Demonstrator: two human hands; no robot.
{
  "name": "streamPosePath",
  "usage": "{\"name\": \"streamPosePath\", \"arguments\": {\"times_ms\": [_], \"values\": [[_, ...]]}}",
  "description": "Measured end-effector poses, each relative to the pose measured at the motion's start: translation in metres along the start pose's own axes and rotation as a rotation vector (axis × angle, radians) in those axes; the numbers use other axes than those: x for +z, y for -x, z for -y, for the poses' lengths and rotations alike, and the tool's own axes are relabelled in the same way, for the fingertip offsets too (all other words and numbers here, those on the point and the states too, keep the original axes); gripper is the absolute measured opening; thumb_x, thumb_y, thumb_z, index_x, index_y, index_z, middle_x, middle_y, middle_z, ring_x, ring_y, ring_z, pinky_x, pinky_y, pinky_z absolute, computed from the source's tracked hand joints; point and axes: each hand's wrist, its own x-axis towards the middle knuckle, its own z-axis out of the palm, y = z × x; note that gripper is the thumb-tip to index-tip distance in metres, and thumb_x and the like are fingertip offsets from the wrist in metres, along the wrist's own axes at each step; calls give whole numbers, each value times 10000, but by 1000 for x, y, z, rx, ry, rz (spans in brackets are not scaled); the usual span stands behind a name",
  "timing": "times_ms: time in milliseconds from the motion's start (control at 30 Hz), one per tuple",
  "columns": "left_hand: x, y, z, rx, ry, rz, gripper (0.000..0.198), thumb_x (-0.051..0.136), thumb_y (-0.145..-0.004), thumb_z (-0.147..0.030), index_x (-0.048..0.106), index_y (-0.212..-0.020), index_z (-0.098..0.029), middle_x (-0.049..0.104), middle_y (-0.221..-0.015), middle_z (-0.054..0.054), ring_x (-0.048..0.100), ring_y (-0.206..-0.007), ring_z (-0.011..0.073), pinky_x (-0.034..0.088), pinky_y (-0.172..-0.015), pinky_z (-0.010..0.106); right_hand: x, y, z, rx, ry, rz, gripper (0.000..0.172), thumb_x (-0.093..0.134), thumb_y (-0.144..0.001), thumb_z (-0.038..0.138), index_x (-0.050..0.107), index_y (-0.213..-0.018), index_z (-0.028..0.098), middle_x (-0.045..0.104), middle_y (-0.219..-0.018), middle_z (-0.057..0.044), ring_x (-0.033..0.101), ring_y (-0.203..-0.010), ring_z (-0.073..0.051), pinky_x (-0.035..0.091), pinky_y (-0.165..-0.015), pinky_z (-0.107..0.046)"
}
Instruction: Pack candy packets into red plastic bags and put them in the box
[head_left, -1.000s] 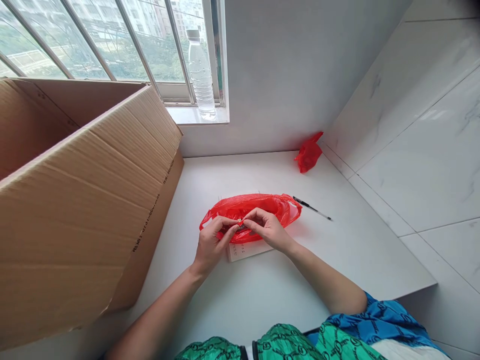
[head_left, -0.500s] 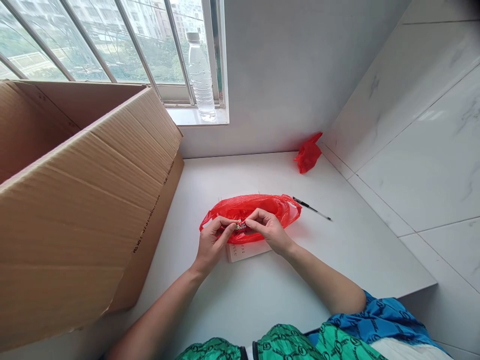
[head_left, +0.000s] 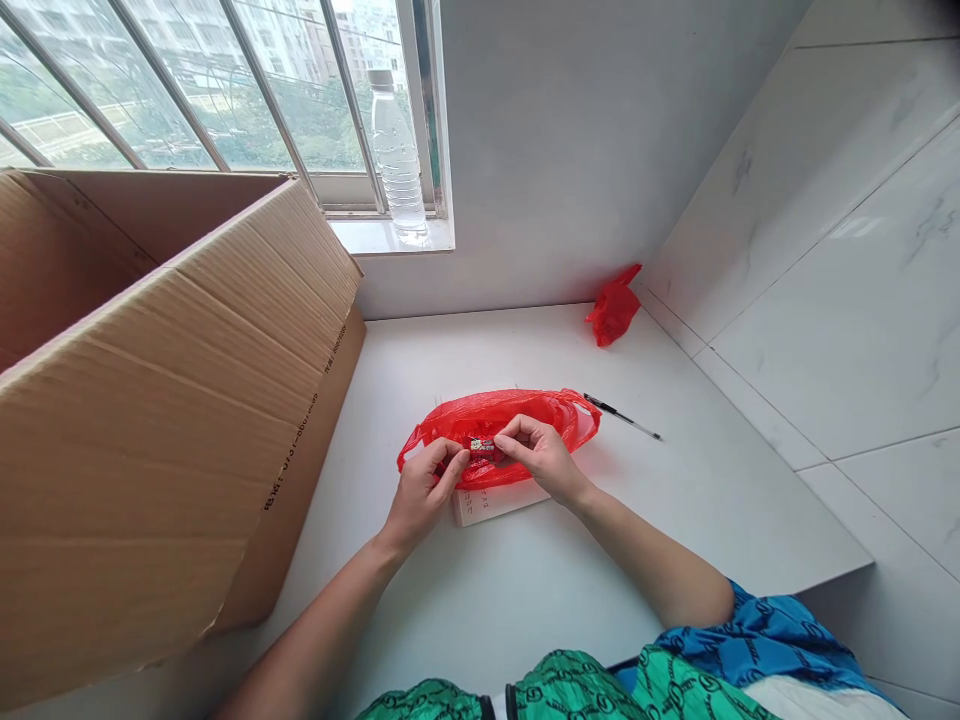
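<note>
A red plastic bag [head_left: 525, 412] lies on the white counter [head_left: 525, 570], partly over a white paper slip [head_left: 491, 503] with writing. My left hand [head_left: 420, 490] and my right hand [head_left: 541, 457] meet over the bag's near side. Both pinch a small red wrapped item [head_left: 482, 447] with a printed label, one hand at each end, just above the bag.
A large open cardboard box [head_left: 172, 400] fills the left side of the counter. A black pen [head_left: 621, 415] lies right of the bag, and a crumpled red bag [head_left: 613, 308] sits in the back corner. A clear water bottle [head_left: 395, 155] stands on the window sill. Tiled wall rises on the right.
My hands have drawn slightly apart, and more of the small red wrapped item shows between my fingertips. The bag and the other things have not moved.
</note>
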Motion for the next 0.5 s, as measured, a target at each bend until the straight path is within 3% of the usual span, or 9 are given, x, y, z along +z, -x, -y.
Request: {"name": "streamPosePath", "arguments": {"times_ms": [500], "values": [[1, 2, 5, 63, -9, -15, 240, 458, -1003, -321, 516, -811, -190, 529, -742, -7, 468, -641, 113, 388, -604, 238, -1, 0, 1, 7, 5, 15, 277, 694, -849, 453, 613, -807, 191, 692, -749, 7, 689, -736, -153, 585, -746, -328]]}}
